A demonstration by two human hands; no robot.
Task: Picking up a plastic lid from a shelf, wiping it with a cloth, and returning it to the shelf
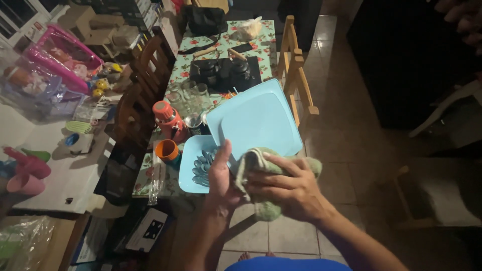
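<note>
Square blue plate (261, 120) being gripped by left hand (221, 175), green cloth (266, 165) clenched in right hand (288, 188); rim best steadied firmly.

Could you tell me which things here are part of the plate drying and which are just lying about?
In hand:
- left hand holding the square light blue plate
- right hand pressing the green cloth to the plate

Lying about:
- second blue plate with spoons
- orange flask
- orange cup
- clear glasses
- black bag
- wooden chair
</note>
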